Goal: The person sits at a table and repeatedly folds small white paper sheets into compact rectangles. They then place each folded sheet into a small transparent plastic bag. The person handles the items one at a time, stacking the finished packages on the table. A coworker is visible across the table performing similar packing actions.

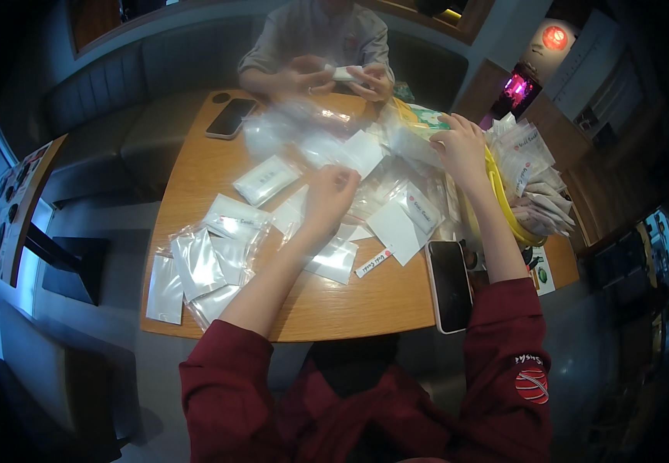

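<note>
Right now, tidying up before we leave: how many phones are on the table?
2: one phone at the near table edge, the other phone at the far left corner. Packets could hide more.

We see a warm orange-brown wood-grain surface point(326, 305). On it lie clear packets point(203, 266) with white contents, and beside them white cards point(396, 230). Right of the cards sits a black phone point(450, 285); another black phone point(230, 117) lies beyond. A yellow basket point(504, 208) rims white packets. Our sleeves point(230, 378) are dark red.
</note>
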Motion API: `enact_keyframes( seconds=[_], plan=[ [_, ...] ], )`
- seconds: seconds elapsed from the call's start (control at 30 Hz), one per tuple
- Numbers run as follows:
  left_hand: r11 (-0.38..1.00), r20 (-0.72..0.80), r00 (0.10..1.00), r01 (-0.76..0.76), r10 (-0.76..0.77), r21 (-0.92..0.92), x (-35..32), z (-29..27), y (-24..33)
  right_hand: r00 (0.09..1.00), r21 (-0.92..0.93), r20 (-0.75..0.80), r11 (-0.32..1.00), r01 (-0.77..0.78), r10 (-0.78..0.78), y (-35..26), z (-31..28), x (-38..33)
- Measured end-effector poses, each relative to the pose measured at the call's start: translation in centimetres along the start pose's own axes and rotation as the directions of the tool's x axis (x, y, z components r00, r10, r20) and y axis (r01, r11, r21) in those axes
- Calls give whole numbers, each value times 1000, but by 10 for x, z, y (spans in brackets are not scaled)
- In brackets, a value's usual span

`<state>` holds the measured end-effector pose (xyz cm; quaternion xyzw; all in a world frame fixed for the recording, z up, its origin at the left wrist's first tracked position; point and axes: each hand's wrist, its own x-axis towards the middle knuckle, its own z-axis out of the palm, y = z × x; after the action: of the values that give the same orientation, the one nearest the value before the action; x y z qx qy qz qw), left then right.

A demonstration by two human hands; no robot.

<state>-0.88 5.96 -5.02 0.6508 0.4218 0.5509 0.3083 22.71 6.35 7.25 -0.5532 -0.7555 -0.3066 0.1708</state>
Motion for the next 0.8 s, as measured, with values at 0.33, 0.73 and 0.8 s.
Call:
enact_keyframes(
  seconds=[0.33, 0.73, 0.8],
  plan=[
    [999, 16, 999, -33, 33, 9, 0, 0, 2, 996, -111, -86, 993, -40, 31, 9, -15, 4],
    [995, 36, 994, 100, -101, 28, 12, -11, 3, 881, 348, -301, 902, -255, 365, 18, -81, 26],
    [961, 151, 951, 259, -272, 98, 20, -22, 10, 890, 642, -139, 724, -252, 434, 12, -86, 21]
  ],
)
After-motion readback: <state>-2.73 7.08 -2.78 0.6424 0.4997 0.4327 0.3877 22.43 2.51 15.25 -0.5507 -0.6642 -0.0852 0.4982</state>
